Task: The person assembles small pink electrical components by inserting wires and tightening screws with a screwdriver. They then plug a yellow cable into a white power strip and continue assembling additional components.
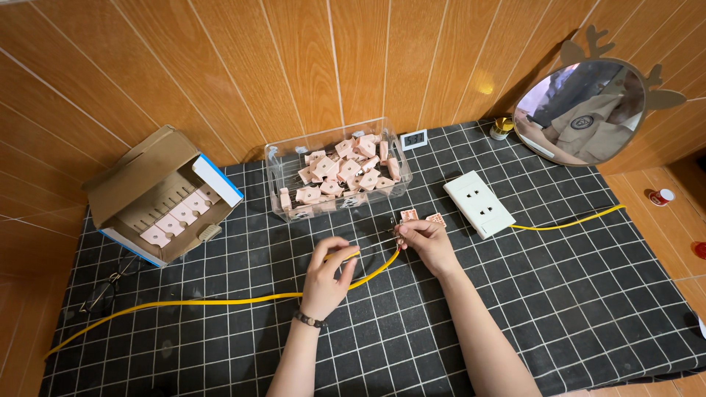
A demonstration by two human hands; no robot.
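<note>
Landmark for my list: the clear bin [276, 192] at the back centre of the black checked cloth [573, 309]. Far left of the bin I log glasses [110, 285] lying on the cloth, below a cardboard box [158, 195] that stands open and shows a row of pink plates. The bin itself holds a loose heap of pink plugs [346, 173]. In front of the bin, slightly left, my left hand [327, 276] pinches the yellow cable [191, 302], thumb and fingers closed round it; a dark band sits on that wrist. The cable runs from the cloth's left edge, through this hand, then arcs up to the right. In front of the bin, slightly right, my right hand [426, 242] has its fingertips closed on the cable's end; what lies between the fingers is too small for me to tell. Just beside that hand, toward the bin, lie two pink parts [423, 216]. Right of the bin's back corner stands a small white display [415, 138]. Right of the bin lies a white socket strip [479, 204] with its own yellow lead trailing right. Far right, a round mirror [581, 110] with antler trim leans against the wood wall.
</note>
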